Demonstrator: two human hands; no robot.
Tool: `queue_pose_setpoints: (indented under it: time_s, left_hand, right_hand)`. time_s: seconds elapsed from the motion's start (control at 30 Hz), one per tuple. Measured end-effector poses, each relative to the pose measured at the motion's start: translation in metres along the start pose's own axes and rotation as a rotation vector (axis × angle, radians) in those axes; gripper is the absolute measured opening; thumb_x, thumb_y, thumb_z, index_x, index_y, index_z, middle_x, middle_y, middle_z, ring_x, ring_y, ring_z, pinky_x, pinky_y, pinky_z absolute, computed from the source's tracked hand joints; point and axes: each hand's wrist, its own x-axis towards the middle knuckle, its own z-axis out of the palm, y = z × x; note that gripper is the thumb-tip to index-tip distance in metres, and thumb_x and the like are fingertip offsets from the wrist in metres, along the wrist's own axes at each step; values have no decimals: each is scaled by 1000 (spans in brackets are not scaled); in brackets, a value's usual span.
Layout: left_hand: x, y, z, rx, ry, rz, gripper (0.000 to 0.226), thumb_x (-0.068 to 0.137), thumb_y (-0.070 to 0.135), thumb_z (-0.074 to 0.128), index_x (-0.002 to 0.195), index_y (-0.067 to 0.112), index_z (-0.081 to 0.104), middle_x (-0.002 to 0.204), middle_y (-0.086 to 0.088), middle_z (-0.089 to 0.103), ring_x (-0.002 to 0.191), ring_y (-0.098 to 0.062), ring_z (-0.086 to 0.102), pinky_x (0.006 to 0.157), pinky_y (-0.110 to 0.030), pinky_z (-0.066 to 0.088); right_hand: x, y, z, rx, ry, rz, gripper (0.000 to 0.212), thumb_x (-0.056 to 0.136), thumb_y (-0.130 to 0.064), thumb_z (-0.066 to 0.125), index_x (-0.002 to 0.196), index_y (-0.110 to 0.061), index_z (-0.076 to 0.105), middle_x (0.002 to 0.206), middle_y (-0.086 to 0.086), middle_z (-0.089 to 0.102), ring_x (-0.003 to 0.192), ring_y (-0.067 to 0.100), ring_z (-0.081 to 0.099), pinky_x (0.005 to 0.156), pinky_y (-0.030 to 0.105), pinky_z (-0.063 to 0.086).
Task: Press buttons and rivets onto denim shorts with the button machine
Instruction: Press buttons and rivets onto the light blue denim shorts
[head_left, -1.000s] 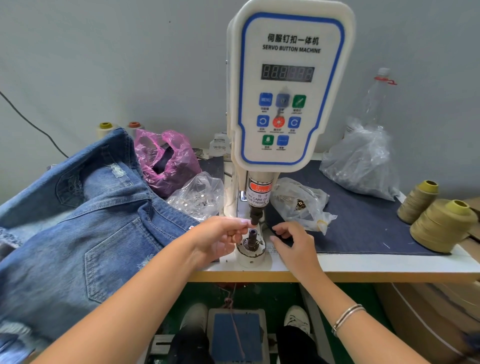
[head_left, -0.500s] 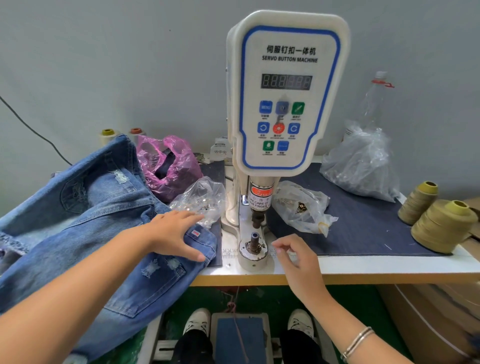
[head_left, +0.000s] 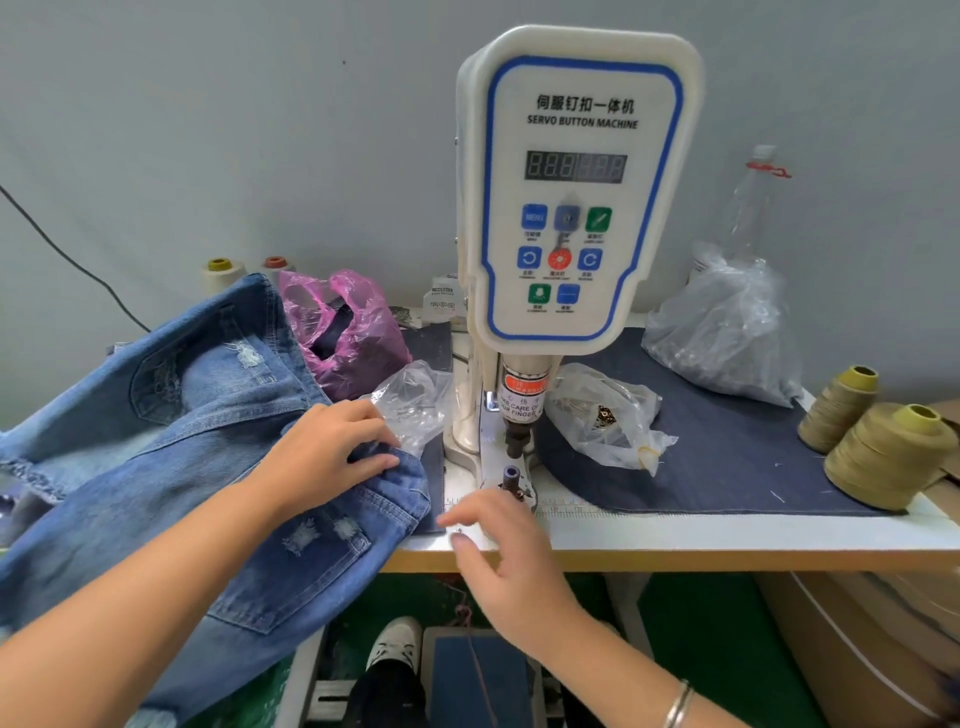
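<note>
Centrally, the button machine (head_left: 574, 197) is seen upright on the white worktop (head_left: 727, 535), its panel lettered "SERVO BUTTON MACHINE" above a dark digit display and coloured keys. Below the panel a dark punch (head_left: 518, 439) is held above the lower die (head_left: 510, 477), with a gap between the two. The denim shorts (head_left: 197, 467) are shown heaped at the left of the worktop, mid-blue, faded, with frayed distressed patches and a back pocket; one part is draped over the worktop's front edge. The left hand (head_left: 322, 454) is laid on the shorts, and the fabric edge is pinched by its grip just beside a clear plastic bag (head_left: 415, 402). The right hand (head_left: 506, 551) is held in front of the die base with fingers loosely spread and nothing grasped; its outline is blurred, and contact with the worktop cannot be judged. Part of the die base is hidden by that hand. No button or rivet can be made out on the die. The contents of the clear bags are too small to identify. A foot pedal (head_left: 470, 675) is partly cut off at the lower edge.
</note>
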Motion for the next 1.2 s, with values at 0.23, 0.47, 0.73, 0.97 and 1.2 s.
queue_pose_setpoints:
  time_s: [0.23, 0.47, 0.73, 0.97, 1.2]
  left_hand:
    - [14, 15, -23, -295, 323, -121, 19, 88, 34, 56, 86, 16, 60, 81, 4, 59, 81, -14, 51, 76, -29, 41]
    - [55, 23, -53, -334, 383, -229, 18, 93, 12, 60, 110, 19, 63, 104, 9, 60, 99, -12, 55, 89, -19, 38]
    - [33, -14, -46, -345, 172, -532, 42, 98, 22, 51, 138, 10, 47, 136, -8, 54, 123, -21, 52, 107, -38, 39]
    - [24, -26, -74, 43, 253, -391, 63, 83, 59, 25, 109, 19, 67, 112, -1, 68, 112, -22, 58, 96, -43, 36]
    - [-1, -4, -84, -267, 375, -97, 36, 90, 37, 43, 72, 8, 50, 64, 3, 50, 60, -8, 44, 61, -24, 35]
  right_hand:
    - [39, -27, 36, 597, -166, 473, 81, 77, -26, 77, 134, -39, 21, 122, -27, 45, 101, -22, 51, 81, 3, 44]
    - [79, -28, 60, 819, 28, 836, 43, 76, -43, 66, 113, -22, 61, 109, 4, 70, 97, 22, 67, 91, 43, 53]
    - [118, -33, 44, 811, 158, 740, 19, 90, -34, 61, 99, -18, 66, 101, 5, 72, 95, 22, 68, 92, 43, 52]
    - [128, -65, 15, 1023, 164, 628, 34, 89, -37, 64, 104, -7, 70, 93, 6, 75, 83, 17, 72, 68, 27, 57]
    - [60, -53, 6, 1057, 12, 713, 31, 84, -42, 66, 105, -18, 70, 102, 3, 74, 94, 19, 70, 86, 37, 54]
